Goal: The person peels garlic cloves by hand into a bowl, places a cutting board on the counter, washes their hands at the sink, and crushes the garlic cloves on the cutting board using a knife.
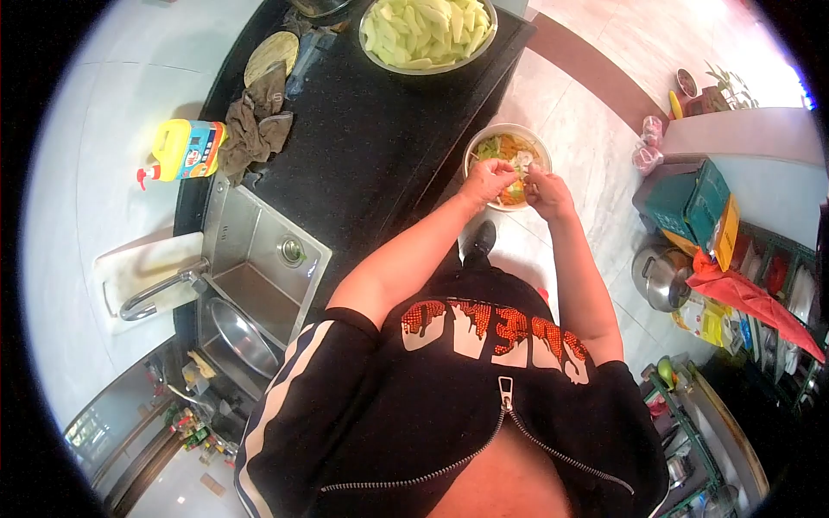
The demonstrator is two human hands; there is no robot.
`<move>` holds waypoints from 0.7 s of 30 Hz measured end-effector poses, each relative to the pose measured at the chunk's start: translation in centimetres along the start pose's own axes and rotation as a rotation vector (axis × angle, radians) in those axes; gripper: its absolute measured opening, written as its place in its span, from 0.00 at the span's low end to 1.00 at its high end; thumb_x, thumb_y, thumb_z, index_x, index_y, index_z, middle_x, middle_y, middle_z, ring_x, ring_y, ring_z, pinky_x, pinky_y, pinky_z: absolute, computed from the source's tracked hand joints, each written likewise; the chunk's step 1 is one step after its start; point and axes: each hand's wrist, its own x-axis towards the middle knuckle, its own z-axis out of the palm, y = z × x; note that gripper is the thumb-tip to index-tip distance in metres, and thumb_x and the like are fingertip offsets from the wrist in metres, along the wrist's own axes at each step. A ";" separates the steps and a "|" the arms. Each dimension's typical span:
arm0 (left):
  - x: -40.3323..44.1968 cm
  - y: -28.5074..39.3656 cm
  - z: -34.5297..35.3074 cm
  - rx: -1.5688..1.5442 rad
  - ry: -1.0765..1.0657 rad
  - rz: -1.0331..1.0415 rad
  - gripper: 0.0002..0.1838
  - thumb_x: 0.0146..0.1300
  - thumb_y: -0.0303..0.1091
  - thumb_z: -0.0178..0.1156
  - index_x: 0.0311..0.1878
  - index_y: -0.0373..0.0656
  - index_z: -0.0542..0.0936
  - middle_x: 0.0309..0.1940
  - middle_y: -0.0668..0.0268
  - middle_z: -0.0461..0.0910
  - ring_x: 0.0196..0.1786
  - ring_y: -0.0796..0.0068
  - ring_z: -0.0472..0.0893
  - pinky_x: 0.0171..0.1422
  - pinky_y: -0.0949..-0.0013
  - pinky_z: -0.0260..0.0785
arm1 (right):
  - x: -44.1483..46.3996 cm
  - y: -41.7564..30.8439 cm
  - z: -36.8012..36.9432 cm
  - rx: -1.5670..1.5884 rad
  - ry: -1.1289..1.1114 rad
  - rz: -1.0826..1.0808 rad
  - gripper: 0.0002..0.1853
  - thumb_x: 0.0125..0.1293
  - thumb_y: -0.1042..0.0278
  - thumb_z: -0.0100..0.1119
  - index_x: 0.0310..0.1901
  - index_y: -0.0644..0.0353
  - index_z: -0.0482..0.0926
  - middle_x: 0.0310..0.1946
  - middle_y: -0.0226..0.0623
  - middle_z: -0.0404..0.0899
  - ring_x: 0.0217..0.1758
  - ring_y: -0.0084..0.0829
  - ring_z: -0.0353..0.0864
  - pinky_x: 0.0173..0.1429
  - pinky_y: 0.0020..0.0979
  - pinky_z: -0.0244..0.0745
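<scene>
Under the grip of the left hand (490,181) and right hand (549,193), fingertips drawn close, contents impossible to tell, sits the round bucket (508,128) of scraps (490,148).

The sink (259,246) is satiny metal, the faucet (168,280) shinier metal. The countertop (371,129) looks smooth, dark and faintly glossy; the pump bottle (192,148) is plastic, the rag (255,129) crumpled matt cloth. The food bowl (509,128) has a smooth rim.

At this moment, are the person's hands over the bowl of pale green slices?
No, the left hand and right hand are over the round pale-rimmed container beside the black countertop.
</scene>
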 end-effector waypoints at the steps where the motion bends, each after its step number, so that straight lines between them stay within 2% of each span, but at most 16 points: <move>1: 0.2 -0.1 0.3 -0.010 -0.011 -0.017 0.11 0.60 0.37 0.65 0.39 0.41 0.79 0.26 0.73 0.77 0.22 0.89 0.70 0.21 0.84 0.58 | 0.1 0.0 -0.1 -0.001 -0.006 0.000 0.09 0.67 0.63 0.56 0.40 0.60 0.78 0.24 0.26 0.72 0.20 0.18 0.67 0.19 0.20 0.59; 4: 0.6 0.4 1.1 -0.005 -0.055 -0.058 0.14 0.59 0.43 0.66 0.38 0.41 0.82 0.26 0.74 0.77 0.23 0.87 0.71 0.22 0.82 0.60 | -0.8 -0.2 0.5 -0.386 0.045 -0.192 0.14 0.64 0.72 0.55 0.51 0.66 0.76 0.23 0.32 0.74 0.23 0.23 0.73 0.25 0.23 0.66; 7: 1.3 -0.1 1.6 0.074 -0.117 -0.021 0.14 0.59 0.42 0.66 0.40 0.41 0.82 0.27 0.73 0.78 0.24 0.85 0.72 0.25 0.80 0.63 | -1.5 1.1 1.1 -0.988 0.280 -0.733 0.17 0.58 0.78 0.55 0.51 0.61 0.78 0.29 0.43 0.81 0.33 0.34 0.82 0.37 0.31 0.75; 8: 1.5 -0.3 1.6 0.120 -0.120 0.061 0.14 0.58 0.41 0.66 0.41 0.40 0.83 0.28 0.72 0.80 0.25 0.83 0.74 0.28 0.78 0.66 | -1.5 1.0 1.1 -1.005 0.266 -0.765 0.18 0.54 0.78 0.57 0.50 0.59 0.79 0.39 0.48 0.81 0.43 0.41 0.82 0.48 0.34 0.75; 11: 2.6 -1.6 1.4 0.209 -0.084 0.086 0.13 0.57 0.39 0.65 0.38 0.38 0.84 0.28 0.68 0.82 0.27 0.81 0.77 0.33 0.76 0.70 | -1.5 0.7 1.1 -1.165 0.245 -0.766 0.18 0.55 0.76 0.59 0.50 0.59 0.79 0.43 0.48 0.80 0.45 0.41 0.82 0.49 0.34 0.75; 14: 2.3 -0.9 1.2 0.451 -0.003 0.207 0.12 0.55 0.37 0.63 0.35 0.37 0.84 0.26 0.64 0.83 0.29 0.79 0.80 0.36 0.74 0.72 | -1.3 0.7 0.4 -1.167 0.144 -0.726 0.18 0.56 0.74 0.61 0.50 0.59 0.79 0.45 0.47 0.80 0.46 0.41 0.81 0.49 0.34 0.74; 17: 3.9 -2.3 1.1 0.490 0.035 0.197 0.11 0.54 0.36 0.61 0.34 0.37 0.84 0.25 0.61 0.83 0.30 0.79 0.81 0.38 0.73 0.73 | -2.1 0.3 1.2 -1.025 0.048 -0.650 0.19 0.54 0.71 0.64 0.49 0.59 0.79 0.40 0.49 0.80 0.45 0.48 0.79 0.50 0.38 0.74; 18: 4.1 -2.6 1.1 0.485 0.024 0.204 0.11 0.55 0.35 0.60 0.33 0.36 0.83 0.25 0.63 0.83 0.29 0.79 0.80 0.36 0.73 0.72 | -1.9 0.5 0.8 -0.934 0.015 -0.592 0.23 0.55 0.71 0.65 0.54 0.60 0.76 0.36 0.45 0.81 0.39 0.37 0.81 0.45 0.33 0.75; 21: 5.6 -4.2 1.1 0.377 0.085 0.124 0.10 0.56 0.34 0.60 0.32 0.36 0.82 0.25 0.65 0.82 0.28 0.80 0.78 0.35 0.73 0.71 | -1.2 0.9 0.0 -0.625 0.002 -0.338 0.28 0.56 0.74 0.65 0.61 0.62 0.71 0.33 0.35 0.79 0.34 0.23 0.77 0.39 0.24 0.74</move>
